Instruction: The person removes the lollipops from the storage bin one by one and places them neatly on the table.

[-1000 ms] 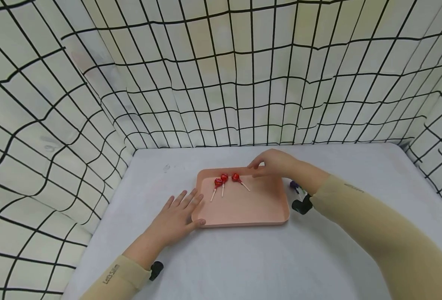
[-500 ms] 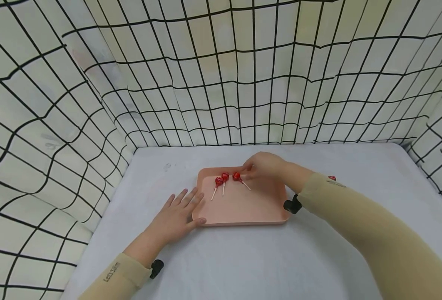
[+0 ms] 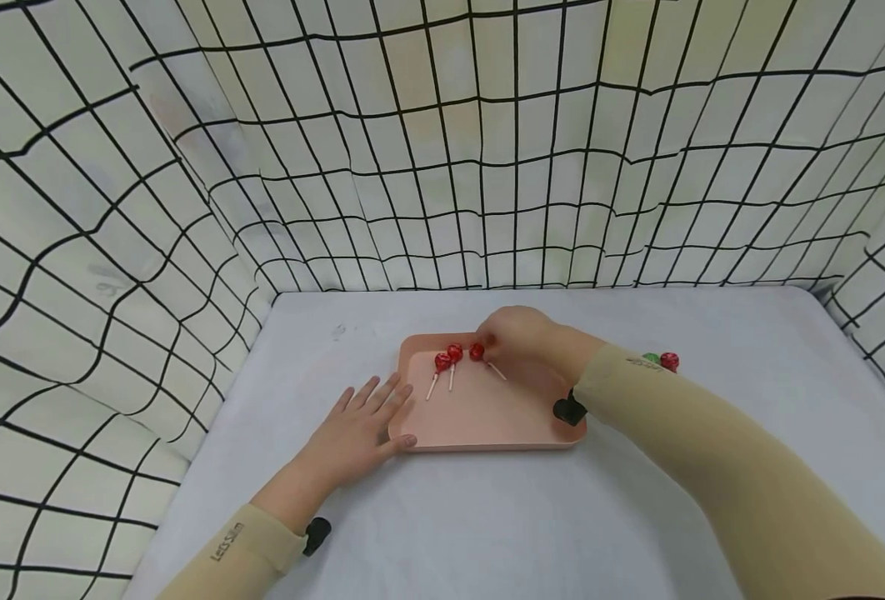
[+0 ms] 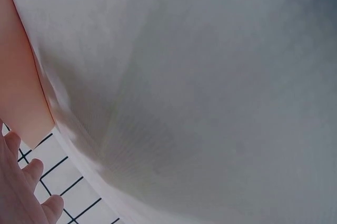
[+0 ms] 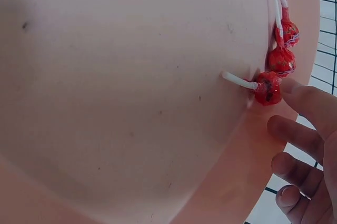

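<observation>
Three red-wrapped lollipops lie in the pink tray (image 3: pixel 480 425), near its far left side. The rightmost lollipop (image 5: pixel 267 89) has its white stick angled away from the other two lollipops (image 5: pixel 282 59). My right hand (image 3: pixel 517 332) reaches over the tray's far rim. In the right wrist view one fingertip touches that rightmost lollipop's head, and the other fingers are loosely bent beside it. My left hand (image 3: pixel 360 433) lies with spread fingers at the tray's left edge, its thumb over the near left corner. In the left wrist view only some of its fingertips (image 4: pixel 32 171) show.
A green candy head (image 3: pixel 651 357) and a red candy head (image 3: pixel 670 361) show on the white table (image 3: pixel 487 533), partly hidden behind the right sleeve. Black-grid white walls (image 3: pixel 442 150) stand around the table's back and sides.
My right hand has moved left along the far rim to the rightmost lollipop. Candy heads have come into sight behind the right sleeve. My left hand stays at the tray's edge.
</observation>
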The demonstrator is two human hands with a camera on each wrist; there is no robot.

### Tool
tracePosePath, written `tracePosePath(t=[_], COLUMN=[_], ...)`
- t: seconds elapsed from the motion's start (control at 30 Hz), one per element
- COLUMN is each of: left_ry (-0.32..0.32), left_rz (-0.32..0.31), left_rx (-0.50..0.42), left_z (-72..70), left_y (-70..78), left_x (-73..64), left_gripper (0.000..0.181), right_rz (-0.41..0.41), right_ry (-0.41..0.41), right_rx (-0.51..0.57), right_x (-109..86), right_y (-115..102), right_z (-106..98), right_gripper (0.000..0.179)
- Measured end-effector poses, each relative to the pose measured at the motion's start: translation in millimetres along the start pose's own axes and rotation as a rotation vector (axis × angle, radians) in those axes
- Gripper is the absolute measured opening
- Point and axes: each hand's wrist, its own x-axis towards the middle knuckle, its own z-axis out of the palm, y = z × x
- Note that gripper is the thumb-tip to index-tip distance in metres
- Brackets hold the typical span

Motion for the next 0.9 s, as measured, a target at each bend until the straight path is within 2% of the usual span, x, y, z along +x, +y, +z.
tracePosePath(t=[0.2, 0.5, 0.73, 0.9], left_ry=[0.003, 0.007, 0.007, 0.011], left_rz=[0.007, 0.003, -0.002, 0.001], left_rx=[0.013, 0.013, -0.002, -0.004], left_z=[0.7, 4.1, 5.2, 4.7], left_y=[0.8, -0.9, -1.8, -1.7], left_x=[1.2, 2.9, 1.9, 1.8], left_gripper=[0.083, 0.083, 0.083, 0.083], right_rz=[0.033, 0.056, 0.043, 0.027], right_ry=[-0.016, -0.046, -0.078, -0.102], right_rx=[-0.049, -0.071, -0.050, -0.013], right_x=[5.1, 7.1, 4.5, -2.6], right_y=[1, -3, -4, -4], right_z=[5, 8, 10, 11], right_gripper=[0.018, 0.038, 0.037, 0.024])
